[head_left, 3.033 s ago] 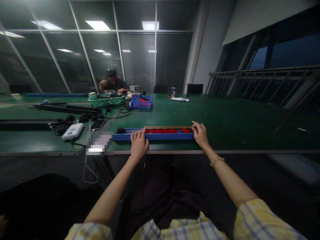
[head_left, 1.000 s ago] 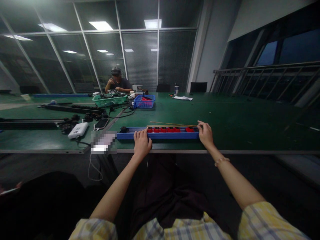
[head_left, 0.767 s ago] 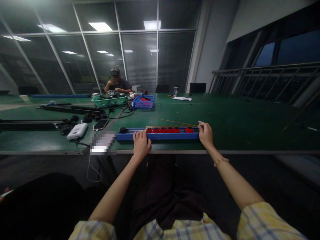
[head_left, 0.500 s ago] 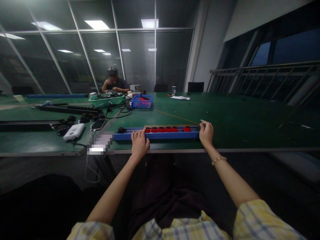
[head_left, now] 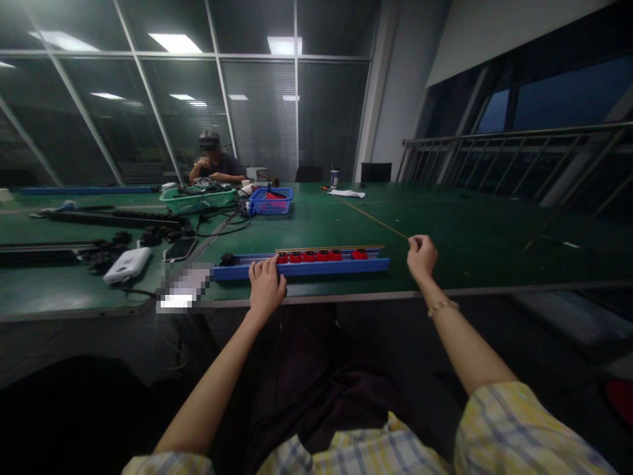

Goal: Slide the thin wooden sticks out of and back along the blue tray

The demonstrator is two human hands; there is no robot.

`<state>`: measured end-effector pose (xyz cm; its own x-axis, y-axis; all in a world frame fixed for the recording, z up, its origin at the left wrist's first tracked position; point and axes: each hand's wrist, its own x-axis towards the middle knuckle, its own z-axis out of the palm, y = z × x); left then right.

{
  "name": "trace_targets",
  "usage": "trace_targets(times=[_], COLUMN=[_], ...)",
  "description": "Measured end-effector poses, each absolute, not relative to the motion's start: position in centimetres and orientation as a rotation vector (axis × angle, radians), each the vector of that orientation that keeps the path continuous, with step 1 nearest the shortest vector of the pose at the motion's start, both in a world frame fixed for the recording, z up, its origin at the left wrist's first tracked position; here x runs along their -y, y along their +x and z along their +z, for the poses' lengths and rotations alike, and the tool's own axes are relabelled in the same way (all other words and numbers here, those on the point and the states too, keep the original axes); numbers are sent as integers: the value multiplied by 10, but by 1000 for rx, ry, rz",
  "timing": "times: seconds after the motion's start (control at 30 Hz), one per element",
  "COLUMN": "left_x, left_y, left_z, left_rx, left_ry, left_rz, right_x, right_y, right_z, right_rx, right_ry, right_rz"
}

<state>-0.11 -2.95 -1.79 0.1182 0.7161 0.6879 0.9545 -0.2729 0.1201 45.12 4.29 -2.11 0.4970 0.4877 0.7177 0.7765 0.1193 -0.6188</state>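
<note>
A long blue channel rail [head_left: 306,269] lies along the table's near edge. Inside it sit several red blocks [head_left: 322,256] with dark tops, and a black piece [head_left: 228,259] is at its left end. My left hand [head_left: 267,282] is closed over the rail's front wall, fingertips by the leftmost red block. Off the rail's right end, my right hand [head_left: 422,256] pinches the near end of a thin straight orange-yellow strand [head_left: 378,220], which slants away to the far left. Whether it is stiff or a taut cord, I cannot tell. A similar thin yellow strip [head_left: 329,249] runs along the rail's back edge.
Left of the rail are a white device [head_left: 127,265], a phone [head_left: 180,249] and black rails [head_left: 113,221]. Farther back stand a green basket [head_left: 198,203] with cables and a blue basket [head_left: 271,202]. A person [head_left: 217,165] sits across the green table [head_left: 475,244].
My right hand has moved right, away from the rail's end, drawing the orange-yellow strand along with it. My left hand stays on the rail. The whole view has shifted slightly.
</note>
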Motion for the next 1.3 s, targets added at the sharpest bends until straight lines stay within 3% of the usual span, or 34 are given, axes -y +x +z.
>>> trace_targets(times=[0.33,1.3], left_x=[30,37], left_y=[-1,2], left_z=[-17,-17], left_rx=[1635,1661], left_ry=[-2056,-2064], left_rz=[-936,-934], right_x=[-30,-34], right_y=[495,498], right_z=[-48,-66], right_rx=[1079,1199], right_ry=[-1862,-2180], right_rz=[-333,-366])
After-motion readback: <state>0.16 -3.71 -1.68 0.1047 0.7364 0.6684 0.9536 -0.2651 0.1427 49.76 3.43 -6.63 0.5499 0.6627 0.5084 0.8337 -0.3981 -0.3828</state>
